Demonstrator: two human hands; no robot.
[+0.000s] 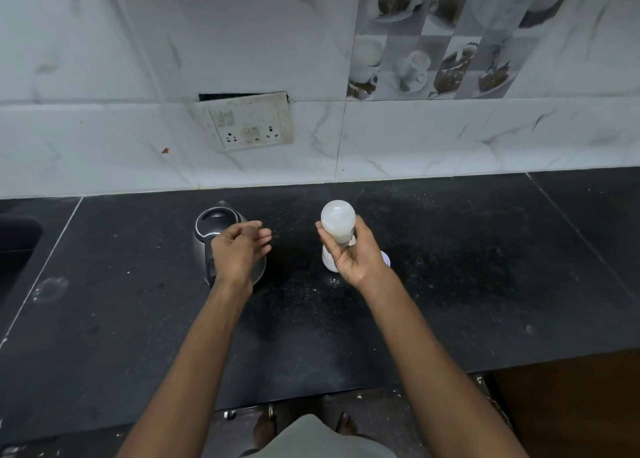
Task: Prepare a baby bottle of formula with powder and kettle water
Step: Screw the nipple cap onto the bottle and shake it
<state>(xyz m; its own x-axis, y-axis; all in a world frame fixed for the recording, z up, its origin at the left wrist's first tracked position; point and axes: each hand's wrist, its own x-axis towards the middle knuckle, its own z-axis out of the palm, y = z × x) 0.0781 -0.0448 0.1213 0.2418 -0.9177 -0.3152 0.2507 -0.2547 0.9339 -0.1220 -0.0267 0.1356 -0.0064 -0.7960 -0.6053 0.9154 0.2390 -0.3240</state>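
Milky-white bottle [337,222] gripped mid-body by right hand [356,253], fingers wrapped, raised above counter [450,267]. Left hand [239,250] empty, loosely spread over kettle [216,229] at nine o'clock. Advice: shake with cap secure, wrist firm.

This is a kitchen in a home. A long black stone bench [450,267] runs along a wall of white marble tiles [104,77]. Some tiles show pictures of cups [412,66]. A plug socket [247,125] sits on the wall, a kettle [216,229] stands below it, and a sink [17,243] is at the left.
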